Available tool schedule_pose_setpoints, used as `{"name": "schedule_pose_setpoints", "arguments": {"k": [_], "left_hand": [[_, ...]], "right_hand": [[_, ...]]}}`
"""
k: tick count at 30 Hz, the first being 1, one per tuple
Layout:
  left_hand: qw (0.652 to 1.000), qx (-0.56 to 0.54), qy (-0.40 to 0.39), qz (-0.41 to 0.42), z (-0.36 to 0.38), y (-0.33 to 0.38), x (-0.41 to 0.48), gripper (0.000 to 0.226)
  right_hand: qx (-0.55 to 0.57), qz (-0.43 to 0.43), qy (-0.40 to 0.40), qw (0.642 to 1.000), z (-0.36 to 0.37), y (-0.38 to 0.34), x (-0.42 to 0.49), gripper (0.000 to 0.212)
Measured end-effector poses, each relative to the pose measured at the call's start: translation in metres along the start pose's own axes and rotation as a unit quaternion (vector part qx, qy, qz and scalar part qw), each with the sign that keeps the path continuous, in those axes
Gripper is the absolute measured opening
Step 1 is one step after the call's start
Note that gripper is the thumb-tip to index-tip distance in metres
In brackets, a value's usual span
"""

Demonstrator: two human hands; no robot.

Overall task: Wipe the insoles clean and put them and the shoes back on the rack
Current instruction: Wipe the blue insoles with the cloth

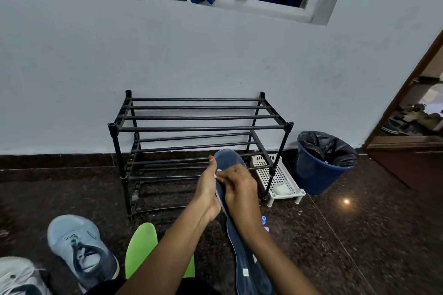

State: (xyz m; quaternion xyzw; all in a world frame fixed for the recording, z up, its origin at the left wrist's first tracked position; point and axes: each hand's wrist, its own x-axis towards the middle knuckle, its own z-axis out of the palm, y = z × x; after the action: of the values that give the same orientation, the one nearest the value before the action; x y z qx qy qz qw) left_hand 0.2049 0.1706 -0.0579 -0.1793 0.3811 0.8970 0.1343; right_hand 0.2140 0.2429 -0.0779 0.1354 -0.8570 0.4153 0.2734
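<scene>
A long dark blue insole (229, 160) stands tilted in front of me, toe end up. My left hand (207, 189) grips its left edge, thumb up by the toe. My right hand (239, 189) presses a small white wipe, barely visible between the fingers, against its face. A green insole (140, 246) lies on the floor below my left forearm, a second green one partly hidden under the arm. A light blue and grey shoe (79, 251) sits at the lower left, and a white shoe (16, 275) at the corner. The black shoe rack (199, 128) stands bare against the wall.
A white perforated plastic tray (280, 179) with a white pad lies right of the rack. A blue bin (321, 170) with a black liner stands beyond it. An open doorway (412, 127) is at far right. The floor is dark polished stone.
</scene>
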Motion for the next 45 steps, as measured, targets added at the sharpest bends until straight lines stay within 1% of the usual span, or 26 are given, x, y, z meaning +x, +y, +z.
{"name": "schedule_pose_setpoints", "arguments": {"k": [2,4,6,9,13,15,19,23,27,29,33,37,41,43,45], "left_hand": [[1.000,0.005,-0.008,-0.008,0.001,-0.002,-0.001,0.048],[1.000,0.022,-0.015,-0.010,0.003,-0.003,-0.003,0.049],[0.999,0.030,-0.014,-0.011,0.003,-0.003,-0.004,0.050],[1.000,0.010,-0.002,-0.006,0.003,0.001,-0.004,0.049],[1.000,-0.011,0.009,-0.006,0.004,0.002,-0.002,0.049],[1.000,-0.008,0.005,-0.014,0.005,0.001,-0.003,0.049],[0.999,0.024,-0.004,-0.022,0.005,0.000,-0.004,0.051],[0.999,0.031,0.023,-0.010,0.003,0.003,-0.003,0.051],[0.999,0.018,0.026,-0.008,0.004,0.007,-0.002,0.048],[1.000,0.014,0.025,-0.009,0.005,0.007,-0.004,0.049],[0.999,0.024,0.021,-0.004,0.007,0.006,-0.008,0.048],[0.998,0.039,0.041,-0.001,0.004,0.008,-0.006,0.048],[0.998,0.040,0.037,-0.006,0.003,0.010,-0.003,0.047],[0.999,0.037,0.036,-0.009,0.004,0.009,-0.003,0.047],[0.999,0.036,0.034,-0.011,0.005,0.007,-0.004,0.048]], "right_hand": [[0.000,0.022,0.013,1.000,-0.004,0.001,0.008,0.020],[0.015,0.067,0.036,0.997,-0.009,0.005,0.023,0.015],[0.028,0.089,0.041,0.995,-0.012,0.007,0.033,0.011],[0.028,0.069,0.017,0.997,-0.009,0.003,0.025,0.010],[0.021,0.031,-0.014,0.999,-0.003,-0.003,0.000,0.014],[0.025,0.041,-0.012,0.999,-0.007,0.001,0.006,0.014],[0.031,0.075,0.027,0.996,-0.016,0.007,0.027,0.011],[0.011,0.056,-0.005,0.998,-0.012,0.004,0.018,0.010],[-0.001,0.021,-0.030,0.999,-0.006,-0.001,-0.001,0.011],[0.009,0.034,-0.026,0.999,-0.009,-0.001,0.003,0.011],[0.015,0.067,0.023,0.997,-0.016,0.006,0.022,0.009],[0.014,0.062,0.004,0.998,-0.013,0.003,0.015,0.009],[0.006,0.024,-0.031,0.999,-0.009,0.000,-0.003,0.011],[0.010,0.031,-0.031,0.999,-0.011,0.000,0.001,0.011],[0.015,0.051,-0.008,0.999,-0.015,0.003,0.010,0.010]]}}
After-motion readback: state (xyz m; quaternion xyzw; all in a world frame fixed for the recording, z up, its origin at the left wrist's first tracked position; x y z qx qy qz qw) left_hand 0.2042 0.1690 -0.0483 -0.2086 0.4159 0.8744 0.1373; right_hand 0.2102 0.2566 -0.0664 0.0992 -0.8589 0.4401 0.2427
